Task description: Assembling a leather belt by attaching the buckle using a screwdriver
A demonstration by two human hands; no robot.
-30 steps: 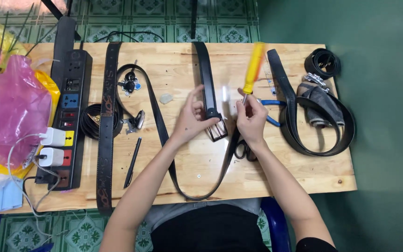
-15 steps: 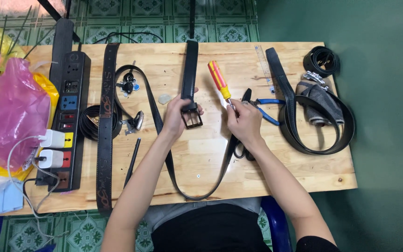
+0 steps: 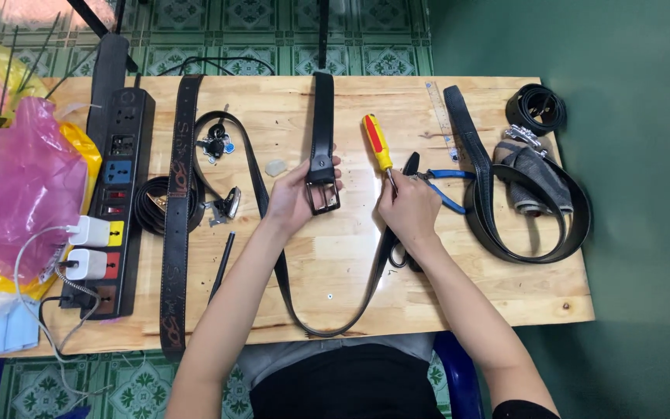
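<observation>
- My left hand (image 3: 298,198) grips the black belt (image 3: 322,116) just above its buckle (image 3: 323,197); the fingers wrap the strap and the thumb lies on top.
- The buckle lies flat near the middle of the table (image 3: 350,287), touching the left hand on its right side.
- The belt runs straight away from me, up to the far table edge. Its long axis is almost vertical in the head view.
- My right hand (image 3: 409,209) is closed around the lower shaft of the screwdriver (image 3: 378,143), in a pinch grip.
- The screwdriver handle, red and yellow, points away from me and a little to the left. The tip is hidden inside the fingers, so I cannot tell where exactly it points.
- The buckle lies to the left of the right hand, near but not touching. The left hand is the nearer one.
- Both forearms come from the near table edge and converge a little toward the middle.
- Under the right hand I see scissors (image 3: 397,250), partly covered.
- Blue pliers (image 3: 443,182) lie just to the right of the right hand.
- A second thin belt (image 3: 273,256) loops from the left side around to the near edge.
- A power strip (image 3: 118,202) lies on the far left.
</observation>
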